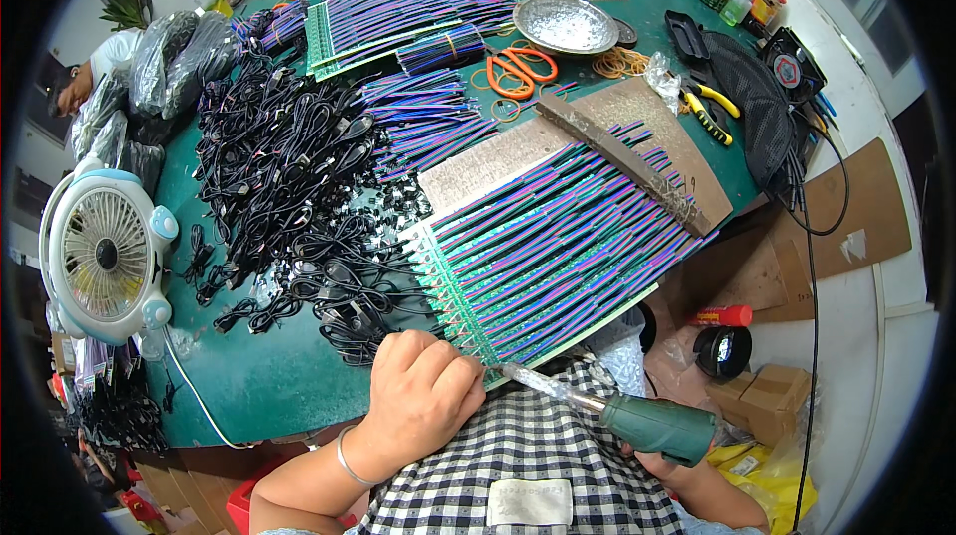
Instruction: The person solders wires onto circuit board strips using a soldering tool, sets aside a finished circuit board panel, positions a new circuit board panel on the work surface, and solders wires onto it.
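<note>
Checked black-and-white garment, thin wrist bangle (347, 457)

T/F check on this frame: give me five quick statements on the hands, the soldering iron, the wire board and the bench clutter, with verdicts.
1. The right hand holds a green-handled soldering iron. True.
2. The left hand lies flat and open on the bare table. False: it is closed in a fist at the near edge of the green board of striped wires.
3. The orange-handled scissors lie near the round metal dish. True.
4. The small white fan stands at the person's right. False: it is at the left edge of the table.
5. The pile of black cables lies left of the board. True.
</note>
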### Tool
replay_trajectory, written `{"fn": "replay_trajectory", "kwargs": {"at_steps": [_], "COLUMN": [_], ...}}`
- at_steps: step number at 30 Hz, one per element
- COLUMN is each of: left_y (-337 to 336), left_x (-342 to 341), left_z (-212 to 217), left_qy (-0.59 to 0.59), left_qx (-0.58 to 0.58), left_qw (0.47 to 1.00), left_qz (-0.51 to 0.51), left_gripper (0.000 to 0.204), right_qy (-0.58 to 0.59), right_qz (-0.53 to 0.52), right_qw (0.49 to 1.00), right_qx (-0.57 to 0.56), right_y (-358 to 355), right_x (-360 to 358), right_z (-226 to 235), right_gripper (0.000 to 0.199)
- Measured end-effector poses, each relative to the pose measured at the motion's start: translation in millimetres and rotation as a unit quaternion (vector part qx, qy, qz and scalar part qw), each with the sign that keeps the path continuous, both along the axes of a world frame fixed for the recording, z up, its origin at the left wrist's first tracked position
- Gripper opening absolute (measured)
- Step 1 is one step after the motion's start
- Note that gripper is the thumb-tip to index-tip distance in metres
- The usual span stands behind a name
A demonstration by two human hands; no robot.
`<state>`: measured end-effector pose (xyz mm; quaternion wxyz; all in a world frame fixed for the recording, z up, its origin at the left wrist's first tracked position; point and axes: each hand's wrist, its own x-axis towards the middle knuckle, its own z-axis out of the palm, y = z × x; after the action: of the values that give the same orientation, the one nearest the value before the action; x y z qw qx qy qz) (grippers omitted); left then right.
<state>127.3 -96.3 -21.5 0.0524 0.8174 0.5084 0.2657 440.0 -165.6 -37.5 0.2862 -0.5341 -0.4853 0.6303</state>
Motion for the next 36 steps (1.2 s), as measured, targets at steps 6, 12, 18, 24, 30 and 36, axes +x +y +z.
{"fn": "replay_trajectory", "kwargs": {"at_steps": [6, 12, 18, 24, 30, 36], "left_y": [0.8, 2.1, 5.6, -0.2, -7.9, 74.4], "left_x": [-0.6, -1.3, -3.1, -3.1, -2.6, -96.7], "left_z": [0.6, 0.7, 1.2, 1.1, 11.4, 49.7], "left_qy": [0.004, 0.014, 0.009, 0.020, 0.057, 0.055], "left_qx": [-0.001, -0.006, 0.001, -0.022, 0.000, 0.202], "left_qw": [1.000, 1.000, 1.000, 0.999, 0.998, 0.964], "left_qz": [-0.010, -0.011, -0.013, -0.021, 0.011, 0.164], "left_gripper": [0.023, 0.023, 0.022, 0.020, 0.018, 0.009], "right_qy": [0.059, -0.022, 0.054, 0.026, 0.054, 0.047], "right_qz": [-0.097, 0.050, -0.020, -0.083, -0.049, -0.029], "right_qw": [0.993, 0.997, 0.997, 0.989, 0.974, 0.969], "right_qx": [-0.024, 0.063, 0.054, 0.117, 0.217, 0.241], "right_y": [-4.1, 0.2, 16.4, 13.0, 27.6, 41.8], "right_x": [-9.6, 8.9, -7.8, -16.6, -10.8, -21.0], "right_z": [-3.4, -14.9, 8.5, 0.6, -4.9, 1.0], "right_gripper": [0.051, 0.052, 0.033, 0.065, 0.037, 0.039]}}
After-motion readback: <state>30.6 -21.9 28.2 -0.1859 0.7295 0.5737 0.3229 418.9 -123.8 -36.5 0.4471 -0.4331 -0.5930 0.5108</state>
